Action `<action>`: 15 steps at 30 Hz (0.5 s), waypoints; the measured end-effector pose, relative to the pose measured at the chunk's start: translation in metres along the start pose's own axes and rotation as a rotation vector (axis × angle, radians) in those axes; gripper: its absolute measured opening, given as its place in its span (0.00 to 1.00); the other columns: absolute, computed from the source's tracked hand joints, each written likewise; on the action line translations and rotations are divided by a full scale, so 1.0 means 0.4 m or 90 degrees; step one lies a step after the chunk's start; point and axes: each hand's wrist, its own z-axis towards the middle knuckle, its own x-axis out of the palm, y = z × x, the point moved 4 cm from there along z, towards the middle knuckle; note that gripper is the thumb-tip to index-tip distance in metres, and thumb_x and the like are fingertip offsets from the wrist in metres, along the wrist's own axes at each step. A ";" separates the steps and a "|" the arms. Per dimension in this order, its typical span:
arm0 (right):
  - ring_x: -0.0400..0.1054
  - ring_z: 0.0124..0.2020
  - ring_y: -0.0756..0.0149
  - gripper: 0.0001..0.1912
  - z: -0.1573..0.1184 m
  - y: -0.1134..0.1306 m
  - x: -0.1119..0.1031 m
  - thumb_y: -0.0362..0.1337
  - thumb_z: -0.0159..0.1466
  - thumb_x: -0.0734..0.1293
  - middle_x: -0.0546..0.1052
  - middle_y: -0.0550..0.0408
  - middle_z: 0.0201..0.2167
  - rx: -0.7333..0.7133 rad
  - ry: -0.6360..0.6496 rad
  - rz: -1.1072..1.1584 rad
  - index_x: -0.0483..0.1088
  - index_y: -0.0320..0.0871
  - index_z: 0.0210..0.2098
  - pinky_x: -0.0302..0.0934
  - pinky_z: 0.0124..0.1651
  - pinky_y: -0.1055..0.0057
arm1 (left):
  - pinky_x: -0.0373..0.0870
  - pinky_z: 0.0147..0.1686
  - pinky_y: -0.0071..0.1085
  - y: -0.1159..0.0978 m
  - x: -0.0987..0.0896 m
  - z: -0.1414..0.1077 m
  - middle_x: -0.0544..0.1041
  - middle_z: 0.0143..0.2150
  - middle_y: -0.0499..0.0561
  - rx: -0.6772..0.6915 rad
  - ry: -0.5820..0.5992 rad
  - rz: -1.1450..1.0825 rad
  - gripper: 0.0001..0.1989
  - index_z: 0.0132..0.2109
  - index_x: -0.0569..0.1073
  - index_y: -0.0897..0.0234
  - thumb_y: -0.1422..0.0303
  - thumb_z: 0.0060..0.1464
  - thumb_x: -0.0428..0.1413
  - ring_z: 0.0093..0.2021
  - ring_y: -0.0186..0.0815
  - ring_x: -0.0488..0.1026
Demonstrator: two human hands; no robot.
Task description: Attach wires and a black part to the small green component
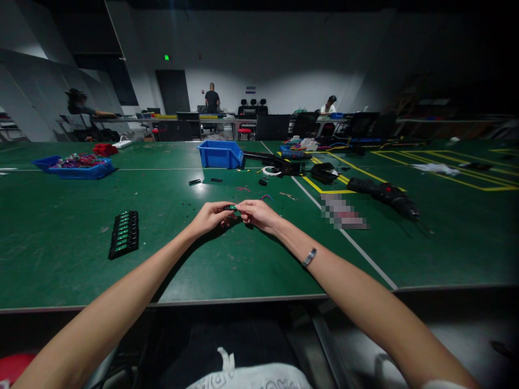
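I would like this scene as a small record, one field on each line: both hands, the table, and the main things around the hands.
left hand: pinches a small green-and-black part
right hand: fingers on the same part
table: green, with white and yellow lines
left of hands: black rack with a row of green pieces
beyond hands: blue bin
far left: blue tray of small reddish pieces
right: black tool, lying down

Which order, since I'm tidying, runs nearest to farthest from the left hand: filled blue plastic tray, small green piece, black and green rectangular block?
1. Small green piece: touching the left hand.
2. Black and green block: leftward.
3. Filled blue tray: farther left, beyond the block.
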 end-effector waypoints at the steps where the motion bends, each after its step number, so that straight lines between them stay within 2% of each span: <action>1: 0.57 0.18 0.77 0.14 0.000 -0.001 0.000 0.42 0.53 0.76 0.69 0.60 0.18 0.002 0.002 0.003 0.74 0.39 0.31 0.49 0.20 0.78 | 0.67 0.27 0.25 -0.001 0.000 -0.001 0.80 0.36 0.55 0.002 -0.002 -0.001 0.22 0.55 0.75 0.68 0.61 0.58 0.57 0.26 0.31 0.72; 10: 0.58 0.19 0.77 0.14 -0.009 0.007 0.006 0.42 0.53 0.76 0.71 0.58 0.19 -0.018 0.015 -0.016 0.72 0.39 0.29 0.46 0.20 0.77 | 0.68 0.27 0.26 -0.003 -0.002 -0.004 0.80 0.36 0.55 -0.022 0.033 -0.017 0.22 0.55 0.76 0.69 0.61 0.58 0.57 0.26 0.31 0.72; 15: 0.59 0.19 0.77 0.14 -0.010 0.026 0.007 0.41 0.53 0.76 0.71 0.58 0.20 -0.025 0.012 -0.005 0.73 0.38 0.30 0.48 0.21 0.78 | 0.67 0.27 0.25 -0.010 -0.001 0.004 0.80 0.36 0.55 -0.017 0.025 -0.026 0.22 0.56 0.75 0.69 0.60 0.58 0.57 0.27 0.31 0.72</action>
